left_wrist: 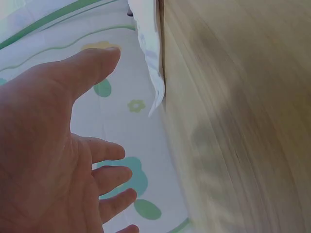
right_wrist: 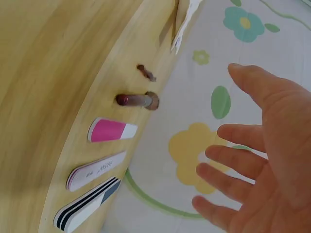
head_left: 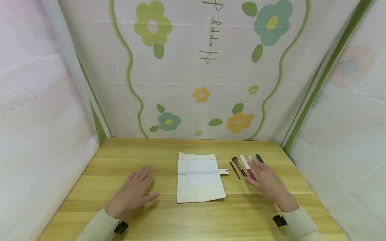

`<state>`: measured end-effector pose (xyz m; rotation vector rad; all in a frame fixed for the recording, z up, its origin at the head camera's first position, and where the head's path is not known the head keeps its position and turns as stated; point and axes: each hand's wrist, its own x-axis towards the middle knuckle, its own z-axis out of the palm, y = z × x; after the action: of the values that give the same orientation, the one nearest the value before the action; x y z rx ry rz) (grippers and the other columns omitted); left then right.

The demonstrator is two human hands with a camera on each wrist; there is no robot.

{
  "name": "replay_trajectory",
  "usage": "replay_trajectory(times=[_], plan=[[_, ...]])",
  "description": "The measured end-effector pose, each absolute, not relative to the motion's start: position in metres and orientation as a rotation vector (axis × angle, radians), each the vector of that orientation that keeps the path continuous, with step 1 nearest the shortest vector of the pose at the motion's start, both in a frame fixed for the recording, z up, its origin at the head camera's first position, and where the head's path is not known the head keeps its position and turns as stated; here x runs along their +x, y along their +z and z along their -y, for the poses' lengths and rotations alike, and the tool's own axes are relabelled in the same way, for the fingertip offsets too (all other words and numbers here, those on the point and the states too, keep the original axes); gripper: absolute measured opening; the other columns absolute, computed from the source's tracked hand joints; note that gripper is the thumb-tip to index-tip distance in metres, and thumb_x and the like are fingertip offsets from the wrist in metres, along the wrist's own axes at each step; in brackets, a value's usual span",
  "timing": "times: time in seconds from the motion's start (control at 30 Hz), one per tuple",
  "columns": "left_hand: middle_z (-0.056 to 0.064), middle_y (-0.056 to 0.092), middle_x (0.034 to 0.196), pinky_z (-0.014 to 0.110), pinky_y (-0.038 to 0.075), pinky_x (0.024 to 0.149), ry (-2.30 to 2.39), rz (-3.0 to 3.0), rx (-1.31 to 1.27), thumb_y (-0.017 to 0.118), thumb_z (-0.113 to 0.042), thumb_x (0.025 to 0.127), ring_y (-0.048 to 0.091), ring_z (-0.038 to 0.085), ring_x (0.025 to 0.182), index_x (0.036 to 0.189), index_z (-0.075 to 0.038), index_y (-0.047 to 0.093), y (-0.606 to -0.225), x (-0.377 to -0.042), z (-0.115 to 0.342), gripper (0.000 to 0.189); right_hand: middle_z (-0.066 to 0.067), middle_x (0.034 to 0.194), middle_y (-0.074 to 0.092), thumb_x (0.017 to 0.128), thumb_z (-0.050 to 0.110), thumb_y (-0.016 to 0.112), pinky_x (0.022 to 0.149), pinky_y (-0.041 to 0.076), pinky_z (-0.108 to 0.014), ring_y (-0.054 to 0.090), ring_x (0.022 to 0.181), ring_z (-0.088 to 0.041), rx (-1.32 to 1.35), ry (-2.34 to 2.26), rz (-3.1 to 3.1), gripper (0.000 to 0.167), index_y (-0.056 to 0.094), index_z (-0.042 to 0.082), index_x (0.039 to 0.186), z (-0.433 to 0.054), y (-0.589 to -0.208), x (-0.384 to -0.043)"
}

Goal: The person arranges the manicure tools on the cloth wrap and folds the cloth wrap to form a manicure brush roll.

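A white cloth pouch [head_left: 199, 187] lies unfolded on the table, its snap tab [head_left: 223, 171] pointing right. My left hand [head_left: 132, 190] is spread to the left of the pouch, apart from it and holding nothing. Over the row of tools on the right hovers my right hand [head_left: 269, 184], fingers extended and grasping nothing. That row has a thin dark stick [head_left: 234, 170], a makeup brush [head_left: 236, 161], a pink-and-white nail file [head_left: 251, 174], a white nail file [right_wrist: 96, 171] and a striped nail file [right_wrist: 85, 206]. In the head view the right hand partly covers the last two files.
The wooden table [head_left: 156, 221] ends at a floral cloth backdrop [head_left: 181, 73]. White cloth walls [head_left: 39, 117] rise along the left and right sides. Each wrist carries a small black device [head_left: 121, 228].
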<state>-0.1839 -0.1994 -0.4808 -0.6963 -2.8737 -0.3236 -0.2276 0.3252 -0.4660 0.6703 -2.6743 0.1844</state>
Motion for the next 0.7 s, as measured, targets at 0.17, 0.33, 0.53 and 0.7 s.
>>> replay_trajectory(times=[0.17,0.33,0.53,0.7], plan=[[0.022,0.035,0.169,0.066,0.034,0.121,-0.36,2.895,-0.789,0.069,-0.048,0.1,0.039,0.046,0.153,0.16,0.003,0.037,-0.48,-0.197,0.189,0.085,-0.033,0.127,0.069,0.089,0.021,0.086,0.094,0.058,-0.059,0.069,0.114,-0.05,0.672,0.296,2.677,0.058,0.064,-0.013,0.131,-0.339,-0.463,-0.239],[0.023,0.035,0.169,0.062,0.034,0.123,-0.394,2.911,-0.864,0.068,-0.043,0.102,0.04,0.045,0.153,0.161,0.004,0.035,-0.482,-0.213,0.18,0.082,-0.033,0.12,0.072,0.088,0.018,0.086,0.091,0.06,-0.058,0.071,0.11,-0.049,0.609,0.335,2.745,0.053,0.066,-0.014,0.125,-0.356,-0.46,-0.253],[0.023,0.038,0.167,0.06,0.034,0.124,-0.467,2.945,-0.909,0.068,-0.039,0.103,0.041,0.044,0.153,0.161,0.004,0.034,-0.482,-0.226,0.172,0.08,-0.032,0.115,0.073,0.088,0.014,0.085,0.086,0.061,-0.056,0.073,0.102,-0.047,0.575,0.343,2.819,0.045,0.069,-0.014,0.12,-0.374,-0.463,-0.268],[0.023,0.039,0.167,0.059,0.035,0.124,-0.541,2.964,-0.954,0.067,-0.034,0.104,0.04,0.043,0.153,0.161,0.004,0.035,-0.485,-0.238,0.165,0.075,-0.034,0.118,0.071,0.09,0.012,0.083,0.084,0.061,-0.055,0.073,0.101,-0.047,0.49,0.367,2.921,0.047,0.066,-0.015,0.125,-0.39,-0.467,-0.278]])
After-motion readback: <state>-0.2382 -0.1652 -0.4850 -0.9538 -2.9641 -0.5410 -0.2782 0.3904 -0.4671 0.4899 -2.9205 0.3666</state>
